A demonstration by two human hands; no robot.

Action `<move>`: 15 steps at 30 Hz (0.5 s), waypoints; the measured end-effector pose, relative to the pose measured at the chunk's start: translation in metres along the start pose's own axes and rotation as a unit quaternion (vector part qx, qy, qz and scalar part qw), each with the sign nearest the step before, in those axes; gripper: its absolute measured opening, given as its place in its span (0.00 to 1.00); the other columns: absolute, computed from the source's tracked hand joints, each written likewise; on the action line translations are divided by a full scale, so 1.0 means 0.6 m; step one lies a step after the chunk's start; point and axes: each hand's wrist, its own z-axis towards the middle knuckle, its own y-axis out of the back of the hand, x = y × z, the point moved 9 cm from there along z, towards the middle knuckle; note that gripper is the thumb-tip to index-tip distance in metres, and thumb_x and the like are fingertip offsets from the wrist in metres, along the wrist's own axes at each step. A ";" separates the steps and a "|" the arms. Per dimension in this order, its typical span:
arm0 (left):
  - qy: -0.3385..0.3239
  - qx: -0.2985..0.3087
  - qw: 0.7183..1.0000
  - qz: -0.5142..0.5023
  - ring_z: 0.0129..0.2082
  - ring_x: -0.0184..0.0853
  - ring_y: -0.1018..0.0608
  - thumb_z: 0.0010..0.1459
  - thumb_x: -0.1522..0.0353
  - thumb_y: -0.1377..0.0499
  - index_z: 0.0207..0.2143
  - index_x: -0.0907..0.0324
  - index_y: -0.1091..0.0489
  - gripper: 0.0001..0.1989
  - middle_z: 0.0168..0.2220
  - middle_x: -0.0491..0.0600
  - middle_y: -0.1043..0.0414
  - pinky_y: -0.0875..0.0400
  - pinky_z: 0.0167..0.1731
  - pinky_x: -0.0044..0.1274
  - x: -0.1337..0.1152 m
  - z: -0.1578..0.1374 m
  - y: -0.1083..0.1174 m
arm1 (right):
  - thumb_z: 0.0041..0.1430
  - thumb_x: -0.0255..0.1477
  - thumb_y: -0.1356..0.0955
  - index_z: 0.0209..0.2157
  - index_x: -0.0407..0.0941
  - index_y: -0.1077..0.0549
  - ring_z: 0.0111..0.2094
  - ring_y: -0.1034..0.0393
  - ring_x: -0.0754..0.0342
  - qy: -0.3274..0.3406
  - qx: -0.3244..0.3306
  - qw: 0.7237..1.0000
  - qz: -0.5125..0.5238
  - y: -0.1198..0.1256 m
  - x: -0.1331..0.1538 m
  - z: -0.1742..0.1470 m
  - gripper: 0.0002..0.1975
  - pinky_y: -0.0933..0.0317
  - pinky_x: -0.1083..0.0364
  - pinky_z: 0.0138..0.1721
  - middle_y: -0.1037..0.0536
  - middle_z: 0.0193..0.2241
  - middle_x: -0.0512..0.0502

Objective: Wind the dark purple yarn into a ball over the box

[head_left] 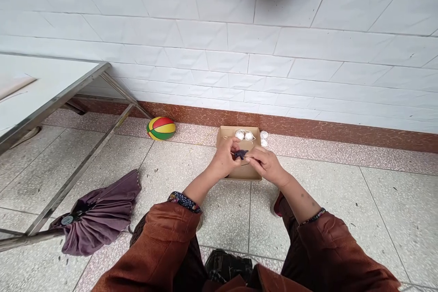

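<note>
Left hand (225,159) and right hand (268,163) pinch small dark bundle (241,154) between fingertips. Open cardboard box (244,174) below grip, white balls (244,135) just beyond. Best done with light, even pinch, wrists steady.

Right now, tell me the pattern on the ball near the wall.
The ball has red, yellow and green panels, seen in the head view.

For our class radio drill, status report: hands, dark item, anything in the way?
Left hand and right hand close together. Small dark item held between them, above cardboard box. No obstruction visible; white round items in box's far end.
</note>
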 end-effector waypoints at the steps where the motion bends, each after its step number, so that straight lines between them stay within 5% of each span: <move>1: -0.007 0.029 1.000 0.001 0.30 0.28 0.28 0.43 0.78 0.37 0.49 0.55 0.36 0.28 0.32 0.42 0.32 0.32 0.32 0.22 -0.006 -0.004 -0.010 | 0.71 0.35 0.37 0.38 0.48 0.24 0.32 0.31 0.52 -0.010 -0.014 1.000 0.006 0.004 -0.009 0.002 0.12 0.36 0.54 0.34 0.25 0.30 0.47; 4: -0.021 0.086 0.996 -0.033 0.31 0.29 0.26 0.43 0.78 0.38 0.49 0.54 0.36 0.29 0.33 0.43 0.31 0.30 0.33 0.22 -0.031 -0.016 -0.029 | 0.70 0.34 0.36 0.35 0.48 0.25 0.34 0.30 0.51 -0.062 -0.065 0.996 0.026 0.010 -0.044 0.004 0.11 0.34 0.53 0.38 0.24 0.30 0.47; 8: -0.017 0.042 0.994 -0.105 0.33 0.28 0.25 0.45 0.78 0.38 0.48 0.55 0.37 0.26 0.35 0.44 0.30 0.30 0.35 0.21 -0.050 -0.014 -0.011 | 0.71 0.34 0.38 0.33 0.47 0.28 0.31 0.30 0.53 -0.126 -0.085 0.988 0.035 -0.012 -0.077 -0.007 0.13 0.35 0.55 0.35 0.25 0.28 0.49; 15: 0.004 -0.059 0.996 -0.060 0.32 0.28 0.26 0.43 0.78 0.36 0.47 0.57 0.37 0.27 0.33 0.43 0.31 0.31 0.32 0.20 -0.010 0.004 0.026 | 0.71 0.32 0.39 0.35 0.47 0.28 0.33 0.30 0.53 -0.026 0.037 0.998 -0.032 -0.061 -0.019 -0.016 0.11 0.38 0.56 0.35 0.25 0.31 0.47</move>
